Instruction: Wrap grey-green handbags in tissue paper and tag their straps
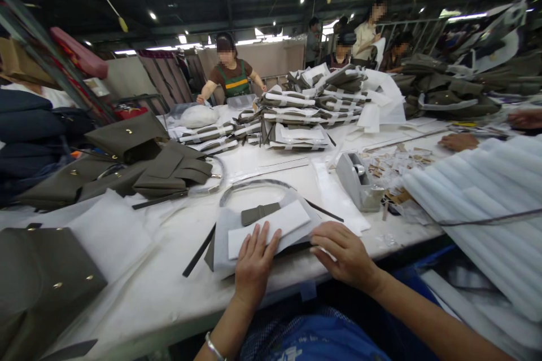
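Observation:
In front of me on the white table lies a flat olive-grey bag with white tissue paper (222, 231) over it. A white padding strip (271, 228) rests on the paper, and an olive-grey flap piece (259, 213) shows behind it. My left hand (255, 262) presses flat on the strip, fingers spread. At the right edge of the paper is my right hand (342, 251), its fingers curled toward the thumb; what is between them, if anything, is hidden. A curved handle (254, 183) arcs behind the bag, and dark straps (199, 251) stick out at its sides.
Olive-grey bags (169, 172) pile up at left, with another bag (46, 282) nearer. Wrapped bags (296, 113) are stacked behind. A tape dispenser (359, 183) stands right, beside small scraps (398, 163) and white foam sheets (478, 197). A co-worker's hand (458, 142) rests beyond; people work behind.

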Available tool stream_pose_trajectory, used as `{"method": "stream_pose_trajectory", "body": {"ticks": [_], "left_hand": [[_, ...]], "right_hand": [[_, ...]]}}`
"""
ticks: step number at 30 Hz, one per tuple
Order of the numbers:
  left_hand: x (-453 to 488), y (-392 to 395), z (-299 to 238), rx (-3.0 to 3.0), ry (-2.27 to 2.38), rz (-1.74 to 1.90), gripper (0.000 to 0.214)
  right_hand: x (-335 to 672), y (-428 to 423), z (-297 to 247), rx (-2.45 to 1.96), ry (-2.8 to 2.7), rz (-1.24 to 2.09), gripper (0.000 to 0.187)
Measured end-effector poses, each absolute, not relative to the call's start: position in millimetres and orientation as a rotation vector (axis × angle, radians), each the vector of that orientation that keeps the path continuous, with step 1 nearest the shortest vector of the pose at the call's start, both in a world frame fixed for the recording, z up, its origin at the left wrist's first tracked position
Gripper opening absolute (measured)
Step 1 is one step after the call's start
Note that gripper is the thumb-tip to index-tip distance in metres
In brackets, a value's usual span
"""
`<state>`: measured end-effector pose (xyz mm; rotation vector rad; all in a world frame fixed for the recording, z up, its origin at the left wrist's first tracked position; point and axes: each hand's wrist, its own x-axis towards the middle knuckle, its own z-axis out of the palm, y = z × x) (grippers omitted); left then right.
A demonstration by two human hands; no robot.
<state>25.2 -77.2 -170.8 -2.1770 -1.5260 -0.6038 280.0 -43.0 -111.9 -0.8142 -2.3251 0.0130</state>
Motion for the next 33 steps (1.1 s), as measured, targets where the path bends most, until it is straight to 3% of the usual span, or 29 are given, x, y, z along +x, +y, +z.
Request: {"method": "stream_pose_trajectory", "body": {"ticks": [3, 5, 14, 19, 25, 29, 33], "left_hand": [[25, -77, -175, -2.201, -1.487, -0.54, 0.064], [24, -77, -176, -2.214, -1.478, -0.499, 0.064], [38, -79, -147, -2.383, -1.47, -0.259, 0.049], [45, -78, -150, -2.461, -1.498, -0.32, 0.063], [48, -78, -171, -2.285, -1.452, -0.513, 0.06], [44, -66, -191, -2.177, -1.318, -0.62, 0.057], [40, -43, -217, -1.965, -1.157, -0.782, 0.042]], "right_hand": [[275, -26, -119, -0.748, -2.536, -0.075, 0.053], [273, -17, -135, -0.734, -2.593, -0.104, 0.057], [275, -19, -172, -0.751, -2.502, -0.086, 0.058], [269, -13, -134, -0.867, -2.537, 0.154, 0.037], [211, 65, -78, -1.463, -2.649, 0.307, 0.035], [164, 113, -77, -1.772, -2.675, 0.25, 0.031], [144, 138, -93, -1.954, -2.662, 0.271, 0.045]]}}
